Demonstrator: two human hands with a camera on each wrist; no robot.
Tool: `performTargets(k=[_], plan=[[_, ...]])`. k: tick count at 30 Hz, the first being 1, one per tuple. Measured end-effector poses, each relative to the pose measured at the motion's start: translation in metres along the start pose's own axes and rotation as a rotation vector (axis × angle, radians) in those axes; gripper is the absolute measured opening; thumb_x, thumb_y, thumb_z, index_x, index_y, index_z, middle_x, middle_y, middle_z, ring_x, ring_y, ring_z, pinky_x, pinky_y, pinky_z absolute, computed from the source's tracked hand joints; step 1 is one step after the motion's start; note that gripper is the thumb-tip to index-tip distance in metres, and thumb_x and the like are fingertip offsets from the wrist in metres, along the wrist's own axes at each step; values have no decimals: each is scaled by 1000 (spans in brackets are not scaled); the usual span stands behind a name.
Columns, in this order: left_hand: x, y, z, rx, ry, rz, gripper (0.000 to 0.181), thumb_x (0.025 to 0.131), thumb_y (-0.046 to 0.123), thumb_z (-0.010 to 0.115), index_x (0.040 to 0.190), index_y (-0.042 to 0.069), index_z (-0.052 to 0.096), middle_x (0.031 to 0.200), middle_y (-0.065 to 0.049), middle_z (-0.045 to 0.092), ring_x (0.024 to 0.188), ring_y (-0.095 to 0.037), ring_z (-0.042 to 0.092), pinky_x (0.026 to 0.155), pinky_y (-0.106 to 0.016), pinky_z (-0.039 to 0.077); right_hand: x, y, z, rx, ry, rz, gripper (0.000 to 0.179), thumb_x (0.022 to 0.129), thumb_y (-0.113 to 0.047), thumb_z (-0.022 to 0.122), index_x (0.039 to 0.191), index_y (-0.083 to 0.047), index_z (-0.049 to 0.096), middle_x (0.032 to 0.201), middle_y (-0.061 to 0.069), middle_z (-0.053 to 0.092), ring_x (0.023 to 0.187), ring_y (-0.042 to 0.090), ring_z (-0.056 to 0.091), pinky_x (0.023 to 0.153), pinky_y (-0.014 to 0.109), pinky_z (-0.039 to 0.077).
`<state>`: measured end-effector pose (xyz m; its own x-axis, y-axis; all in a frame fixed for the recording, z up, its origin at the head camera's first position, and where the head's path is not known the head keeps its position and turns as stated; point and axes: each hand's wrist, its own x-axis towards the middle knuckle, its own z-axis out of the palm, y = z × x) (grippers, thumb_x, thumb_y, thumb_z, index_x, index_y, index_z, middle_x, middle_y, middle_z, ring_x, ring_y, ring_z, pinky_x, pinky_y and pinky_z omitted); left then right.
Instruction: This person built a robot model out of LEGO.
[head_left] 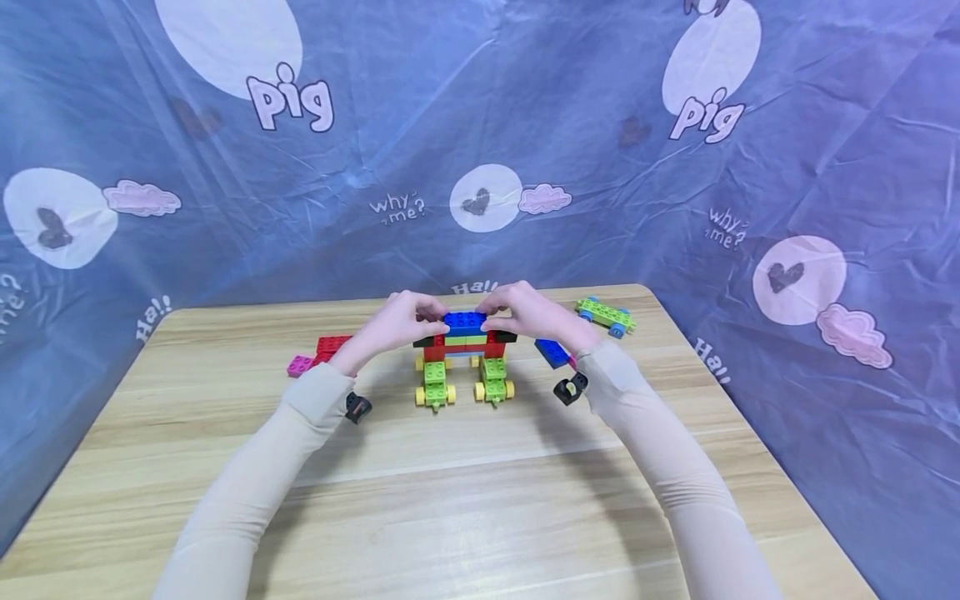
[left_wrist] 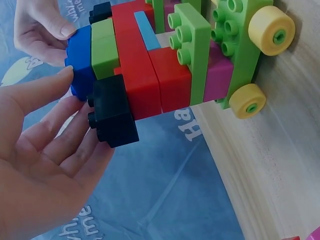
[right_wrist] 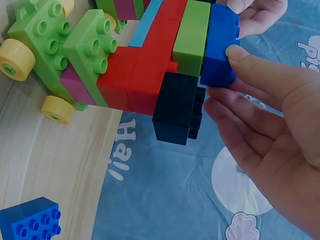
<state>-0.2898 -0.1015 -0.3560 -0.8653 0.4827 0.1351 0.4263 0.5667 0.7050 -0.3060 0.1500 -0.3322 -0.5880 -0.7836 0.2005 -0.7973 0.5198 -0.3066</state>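
The left hand (head_left: pixel 399 322) and the right hand (head_left: pixel 523 312) pinch opposite ends of one glossy blue, studded plastic brick (head_left: pixel 465 324), thumbs toward the wearer. It lies lengthwise atop a symmetrical toy build, touching two light-green plastic bricks (right_wrist: pixel 191 42) above stacked red plastic bricks (left_wrist: pixel 137 75). Two black studded bricks (left_wrist: pixel 116 111) jut out, one per side. Two green plastic bases (head_left: pixel 435 387) with yellow wheels (left_wrist: pixel 271 31) stand on the pale wooden table (head_left: pixel 450 500).
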Motion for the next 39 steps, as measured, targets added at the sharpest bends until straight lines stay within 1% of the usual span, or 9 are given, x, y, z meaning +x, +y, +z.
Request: performTargets(k=[10, 16, 19, 23, 27, 32, 34, 39], plan=[[-3, -4, 2, -11, 9, -11, 29, 90, 17, 72, 114, 0, 71, 109, -16, 75, 100, -27, 71, 92, -43, 58, 0, -2, 5, 28, 7, 56, 25, 89, -15, 74, 109, 0, 75, 107, 15, 76, 97, 26, 73, 87, 38, 61], [-3, -3, 4, -33, 6, -29, 29, 90, 16, 72, 113, 0, 71, 110, -17, 75, 100, -27, 70, 93, -43, 58, 1, -3, 2, 28, -4, 41, 25, 88, -14, 75, 107, 1, 75, 104, 16, 76, 93, 26, 73, 85, 40, 61], [-2, -2, 5, -44, 4, -29, 28, 90, 16, 72, 113, 0, 71, 109, -17, 75, 100, -27, 70, 93, -43, 58, 0, -4, 0, 31, -13, 57, 26, 88, -15, 75, 108, 1, 75, 105, 17, 76, 93, 26, 73, 86, 42, 61], [-2, -1, 6, -53, 13, -23, 26, 90, 15, 72, 111, 0, 71, 107, -17, 75, 98, -26, 70, 92, -42, 58, -1, -4, -1, 36, -25, 100, 28, 89, -18, 74, 111, 0, 74, 109, 15, 75, 96, 25, 73, 87, 39, 61], [-2, -1, 6, -48, 22, -22, 27, 91, 16, 72, 113, 0, 71, 109, -17, 75, 99, -27, 70, 94, -42, 57, -1, -3, 0, 38, -25, 110, 27, 90, -18, 73, 111, -2, 74, 109, 14, 75, 96, 24, 73, 87, 38, 61], [-2, -4, 6, -28, 22, -25, 33, 91, 19, 72, 118, 0, 69, 113, -17, 74, 105, -29, 70, 98, -43, 56, -2, -1, 3, 14, -2, 80, 27, 91, -18, 72, 112, -2, 73, 110, 14, 75, 100, 25, 72, 90, 40, 59], [-2, -5, 6, -20, 20, -15, 33, 91, 19, 72, 118, 0, 69, 113, -17, 73, 105, -29, 70, 98, -44, 55, -4, 0, 4, 6, 14, 72, 27, 91, -19, 71, 113, -2, 73, 111, 13, 75, 101, 26, 71, 91, 40, 59], [-2, -3, 4, -18, 6, -5, 33, 91, 20, 72, 117, 0, 69, 113, -17, 74, 105, -29, 70, 97, -44, 56, -9, 3, 7, 20, 64, 80, 30, 92, -22, 71, 116, -3, 71, 113, 13, 74, 101, 25, 71, 89, 40, 60]])
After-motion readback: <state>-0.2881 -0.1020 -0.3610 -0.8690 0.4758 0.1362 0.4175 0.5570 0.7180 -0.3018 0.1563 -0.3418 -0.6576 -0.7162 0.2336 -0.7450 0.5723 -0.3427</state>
